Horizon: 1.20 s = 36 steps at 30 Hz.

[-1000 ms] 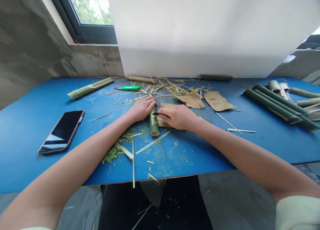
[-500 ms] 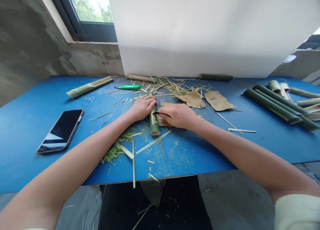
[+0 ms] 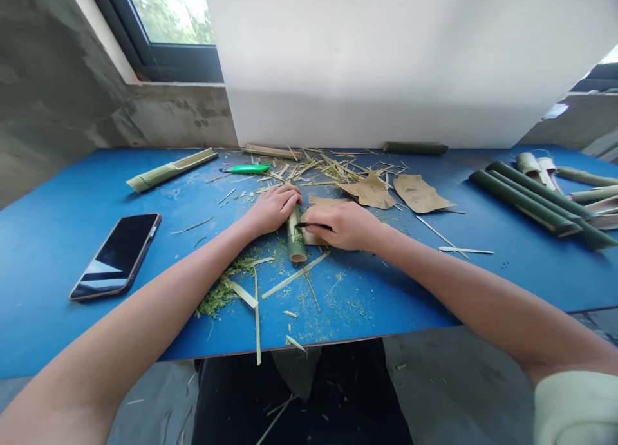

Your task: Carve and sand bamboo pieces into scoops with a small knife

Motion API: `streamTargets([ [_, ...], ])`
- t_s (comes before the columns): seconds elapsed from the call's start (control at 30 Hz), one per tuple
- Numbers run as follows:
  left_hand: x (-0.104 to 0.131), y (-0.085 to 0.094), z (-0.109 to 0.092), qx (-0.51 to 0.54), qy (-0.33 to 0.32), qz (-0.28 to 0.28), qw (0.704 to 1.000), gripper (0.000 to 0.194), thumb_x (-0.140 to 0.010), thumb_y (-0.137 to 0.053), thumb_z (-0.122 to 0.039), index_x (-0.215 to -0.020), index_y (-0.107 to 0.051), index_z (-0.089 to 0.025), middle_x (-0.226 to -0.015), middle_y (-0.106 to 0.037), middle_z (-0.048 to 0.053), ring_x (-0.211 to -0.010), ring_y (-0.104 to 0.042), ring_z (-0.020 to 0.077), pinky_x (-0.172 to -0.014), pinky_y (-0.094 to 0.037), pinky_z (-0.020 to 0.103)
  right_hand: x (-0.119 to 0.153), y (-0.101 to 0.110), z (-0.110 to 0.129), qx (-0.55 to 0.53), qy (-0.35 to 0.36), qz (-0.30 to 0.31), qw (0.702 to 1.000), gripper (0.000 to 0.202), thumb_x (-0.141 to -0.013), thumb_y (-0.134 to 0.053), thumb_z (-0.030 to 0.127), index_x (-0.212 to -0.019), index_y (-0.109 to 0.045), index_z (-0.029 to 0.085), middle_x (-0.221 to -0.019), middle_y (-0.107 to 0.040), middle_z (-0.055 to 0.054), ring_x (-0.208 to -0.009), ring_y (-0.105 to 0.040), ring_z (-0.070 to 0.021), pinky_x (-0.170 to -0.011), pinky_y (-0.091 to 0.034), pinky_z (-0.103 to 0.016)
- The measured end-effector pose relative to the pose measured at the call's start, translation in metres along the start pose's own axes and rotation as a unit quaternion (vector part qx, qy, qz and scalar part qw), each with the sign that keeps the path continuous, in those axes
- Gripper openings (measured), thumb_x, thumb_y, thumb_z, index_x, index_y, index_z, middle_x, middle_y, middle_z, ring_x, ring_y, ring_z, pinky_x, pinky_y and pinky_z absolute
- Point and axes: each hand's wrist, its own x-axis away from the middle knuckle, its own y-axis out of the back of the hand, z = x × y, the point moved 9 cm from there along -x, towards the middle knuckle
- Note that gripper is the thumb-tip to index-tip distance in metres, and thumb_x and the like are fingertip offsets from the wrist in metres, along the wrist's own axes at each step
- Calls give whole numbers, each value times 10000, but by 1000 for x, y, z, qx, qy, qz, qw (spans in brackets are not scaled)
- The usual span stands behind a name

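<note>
A short green bamboo tube [image 3: 296, 246] lies on the blue table, its open end towards me and its upper side scraped pale. My left hand [image 3: 276, 208] is closed over the far part of the tube, holding it against the table. In my right hand [image 3: 351, 226] is a thin dark blade [image 3: 313, 225], gripped with its tip against the tube's scraped side. Its handle, if any, is hidden by my fingers. Green shavings [image 3: 219, 297] are piled near my left forearm, and a piece of brown sandpaper [image 3: 318, 204] lies partly under my right hand.
A phone [image 3: 116, 257] lies on the left, with a split bamboo piece [image 3: 171, 170] behind it. Further back are a green cutter [image 3: 248, 169], many bamboo slivers [image 3: 333, 167] and another sandpaper sheet [image 3: 420, 194]. Bamboo lengths [image 3: 526, 203] are stacked at right.
My right hand has shifted slightly, and more of the dark blade shows across its fingers. My left hand stays on the tube. The whole view has moved a little.
</note>
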Motion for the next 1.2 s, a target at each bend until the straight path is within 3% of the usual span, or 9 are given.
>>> streamTargets([
  [0.1,0,0,-1,4,0,0,1000,474,-1100,-255,-368,-1050,-709,-241,-1373,-699,61,-1339,-604,254,-1205,-408,455,2,-2,4,-14,18,12,1000,356,-1086,-484,471,-1087,-776,267,-845,-773,-27,-696,-597,-175,-636,-246,-326],
  [0.27,-3,-2,-2,-3,-1,4,1000,468,-1090,-275,-364,-1020,-719,-237,-1356,-714,63,-1316,-618,260,-1197,-415,445,-3,2,-7,16,-55,-21,998,375,-1098,-437,410,-1147,-772,248,-1019,-807,-62,-806,-645,-196,-655,-274,-324],
  [0.5,-4,-3,-1,-8,16,10,1000,489,-1090,-287,-372,-1048,-758,-246,-1426,-709,36,-1333,-617,262,-1215,-399,464,3,0,-1,-13,-8,11,1000,341,-1079,-486,454,-1085,-770,266,-849,-767,-29,-708,-596,-178,-638,-245,-324],
  [0.63,-2,-2,-5,-19,24,26,999,517,-1102,-284,-422,-1169,-770,-258,-1517,-669,13,-1387,-583,263,-1246,-364,464,2,2,-6,13,-41,-17,999,349,-1082,-460,410,-1142,-770,261,-898,-785,-50,-737,-615,-189,-634,-230,-328],
  [0.73,-1,-1,-2,-32,50,38,998,473,-1080,-367,-481,-1256,-764,-293,-1564,-630,-28,-1426,-541,306,-1257,-339,522,1,1,-2,5,-23,-17,1000,334,-1081,-467,395,-1113,-766,251,-915,-786,-54,-754,-619,-190,-647,-249,-323],
  [0.87,0,-1,-1,-34,69,43,996,450,-1065,-385,-448,-1252,-775,-324,-1576,-616,-54,-1426,-536,320,-1244,-348,550,4,-2,2,-17,3,6,1000,337,-1080,-494,456,-1064,-765,256,-827,-758,-34,-693,-582,-179,-630,-230,-325],
  [1.07,-1,-2,-1,-33,74,44,996,468,-1067,-363,-436,-1263,-775,-328,-1585,-606,-52,-1434,-527,315,-1257,-338,546,3,1,-5,1,-31,-21,999,340,-1089,-465,417,-1109,-763,255,-895,-778,-42,-706,-584,-178,-637,-219,-326],
  [1.2,-1,-2,0,-32,78,46,995,458,-1061,-382,-431,-1284,-768,-326,-1593,-599,-46,-1430,-533,318,-1259,-334,553,5,-1,4,-19,14,-2,1000,327,-1076,-507,450,-1051,-769,257,-808,-739,-25,-666,-544,-164,-624,-214,-320],
])
